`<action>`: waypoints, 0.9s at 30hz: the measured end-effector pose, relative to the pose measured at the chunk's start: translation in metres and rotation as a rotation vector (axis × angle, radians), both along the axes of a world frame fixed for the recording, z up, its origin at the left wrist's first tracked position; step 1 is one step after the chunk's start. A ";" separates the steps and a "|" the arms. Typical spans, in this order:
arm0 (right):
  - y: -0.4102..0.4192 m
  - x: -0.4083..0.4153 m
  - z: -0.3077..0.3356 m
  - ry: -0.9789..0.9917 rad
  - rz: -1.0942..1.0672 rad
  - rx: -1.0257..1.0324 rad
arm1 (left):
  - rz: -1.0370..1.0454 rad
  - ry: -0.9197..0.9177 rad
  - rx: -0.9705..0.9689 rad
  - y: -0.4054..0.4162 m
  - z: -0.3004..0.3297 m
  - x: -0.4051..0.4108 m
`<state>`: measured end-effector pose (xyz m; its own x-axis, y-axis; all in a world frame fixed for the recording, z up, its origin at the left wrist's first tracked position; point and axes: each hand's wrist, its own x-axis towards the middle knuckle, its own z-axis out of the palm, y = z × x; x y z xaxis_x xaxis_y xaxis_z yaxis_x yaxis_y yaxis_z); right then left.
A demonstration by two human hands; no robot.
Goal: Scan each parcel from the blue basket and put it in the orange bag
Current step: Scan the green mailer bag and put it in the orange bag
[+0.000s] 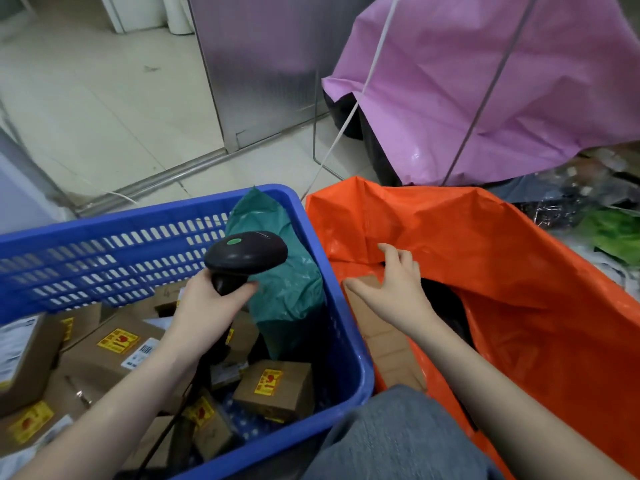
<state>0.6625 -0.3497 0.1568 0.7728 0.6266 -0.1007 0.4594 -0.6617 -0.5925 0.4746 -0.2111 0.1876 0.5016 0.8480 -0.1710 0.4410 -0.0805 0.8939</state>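
The blue basket (311,216) is taken as the landmark. Inside it, brown cardboard parcels (273,388) with yellow stickers are piled across the floor, and a green plastic mailer (287,289) is propped upright against the basket's right wall. Above the parcels, within the basket's rim, a black handheld scanner (246,252) is gripped by the left hand (207,306); its fingers are wrapped round the handle, and a green dot is seen on top of the scanner head. A dark cable is seen running down from the handle over the parcels.

Just right of the basket, touching its right wall, the orange bag (502,258) is held open. A long brown carton (384,337) is seen lying in the bag along the side nearest the basket. The right hand (398,282) is stretched over the carton's far end with fingers spread and loose; whether it touches the carton cannot be told. Beyond the bag, farther from the basket, a pink bag (502,81) is hung.
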 end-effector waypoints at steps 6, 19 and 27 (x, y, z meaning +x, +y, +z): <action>0.055 -0.032 0.015 0.024 0.233 -0.019 | 0.057 -0.006 -0.027 0.018 0.002 -0.024; 0.148 -0.053 -0.032 0.163 0.182 -0.352 | 0.139 -0.017 -0.142 0.080 -0.049 -0.050; 0.171 -0.065 -0.052 -0.135 0.152 -0.404 | 0.098 0.025 -0.081 0.096 -0.068 -0.046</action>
